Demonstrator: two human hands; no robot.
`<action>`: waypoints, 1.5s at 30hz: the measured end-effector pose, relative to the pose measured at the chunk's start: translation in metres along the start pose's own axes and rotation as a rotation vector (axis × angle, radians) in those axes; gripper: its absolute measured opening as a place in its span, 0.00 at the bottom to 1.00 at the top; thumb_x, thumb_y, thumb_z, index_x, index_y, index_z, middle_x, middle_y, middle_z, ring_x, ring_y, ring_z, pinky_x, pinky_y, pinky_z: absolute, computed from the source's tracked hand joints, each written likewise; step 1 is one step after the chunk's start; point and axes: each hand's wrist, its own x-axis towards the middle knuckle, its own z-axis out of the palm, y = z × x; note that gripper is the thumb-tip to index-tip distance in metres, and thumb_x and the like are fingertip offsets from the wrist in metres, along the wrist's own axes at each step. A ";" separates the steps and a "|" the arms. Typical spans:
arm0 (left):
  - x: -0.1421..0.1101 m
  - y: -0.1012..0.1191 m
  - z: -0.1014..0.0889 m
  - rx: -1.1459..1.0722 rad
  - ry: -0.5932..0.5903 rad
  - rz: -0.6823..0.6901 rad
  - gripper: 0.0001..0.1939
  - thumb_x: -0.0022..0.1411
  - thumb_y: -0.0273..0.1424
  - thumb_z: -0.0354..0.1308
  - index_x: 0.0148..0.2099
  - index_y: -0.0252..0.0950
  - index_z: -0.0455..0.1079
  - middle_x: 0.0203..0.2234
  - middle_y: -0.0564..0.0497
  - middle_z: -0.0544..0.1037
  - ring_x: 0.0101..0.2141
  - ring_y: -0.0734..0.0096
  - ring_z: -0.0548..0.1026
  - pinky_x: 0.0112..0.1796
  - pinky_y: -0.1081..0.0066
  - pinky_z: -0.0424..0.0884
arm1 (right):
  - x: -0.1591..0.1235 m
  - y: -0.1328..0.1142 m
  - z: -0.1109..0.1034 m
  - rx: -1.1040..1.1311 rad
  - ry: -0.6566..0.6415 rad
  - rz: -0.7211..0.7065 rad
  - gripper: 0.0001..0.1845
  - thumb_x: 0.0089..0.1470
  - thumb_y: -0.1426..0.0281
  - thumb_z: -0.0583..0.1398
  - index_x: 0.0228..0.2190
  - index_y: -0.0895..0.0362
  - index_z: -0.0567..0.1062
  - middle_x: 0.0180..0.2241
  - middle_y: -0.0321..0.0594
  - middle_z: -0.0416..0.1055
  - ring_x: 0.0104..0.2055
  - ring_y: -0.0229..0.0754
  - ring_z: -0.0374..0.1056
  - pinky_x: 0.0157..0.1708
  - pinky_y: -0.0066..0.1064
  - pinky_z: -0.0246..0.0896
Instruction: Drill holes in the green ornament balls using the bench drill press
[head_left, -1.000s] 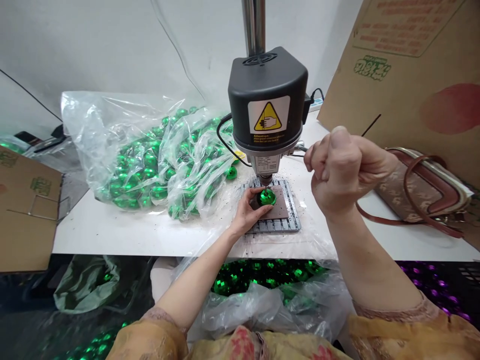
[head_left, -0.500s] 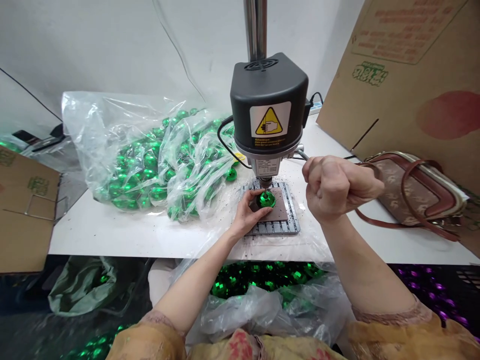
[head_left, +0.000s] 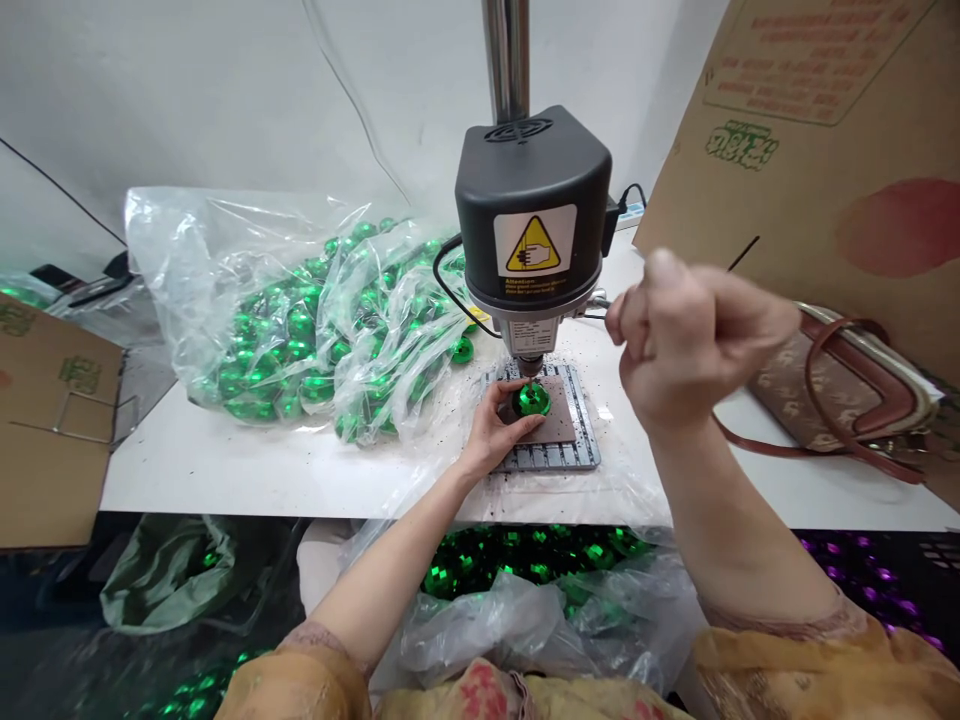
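My left hand (head_left: 491,432) holds a shiny green mirror ball (head_left: 535,399) between thumb and fingers. The ball rests on a brown board (head_left: 564,422) over the slotted grey base (head_left: 587,455) of a small drill press. Directly above it stands the black drill press head (head_left: 536,170), with the chuck (head_left: 530,366) and a thin bit over the ball's top. Whether the bit touches the ball I cannot tell. My right hand (head_left: 690,345), a little blurred, is closed in a fist around the drill press lever (head_left: 600,302); most of the lever is hidden by the fingers.
Clear plastic bags of green balls (head_left: 300,345) lie left of the press, with a loose ball (head_left: 462,349) beside them. A brown handbag (head_left: 862,385) and cardboard box (head_left: 810,180) stand right. More green balls (head_left: 525,560) are below the table edge.
My right hand has risen and come nearer, with the lever. The chuck has lifted slightly, showing more of the bit above the ball. My left hand stays in place.
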 end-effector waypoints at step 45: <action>-0.002 0.033 -0.046 -0.288 0.067 -0.237 0.30 0.50 0.44 0.72 0.51 0.39 0.69 0.42 0.47 0.78 0.39 0.65 0.77 0.38 0.67 0.75 | 0.033 0.001 0.018 0.103 0.020 0.052 0.30 0.58 0.55 0.61 0.15 0.55 0.56 0.12 0.28 0.47 0.13 0.27 0.44 0.15 0.30 0.40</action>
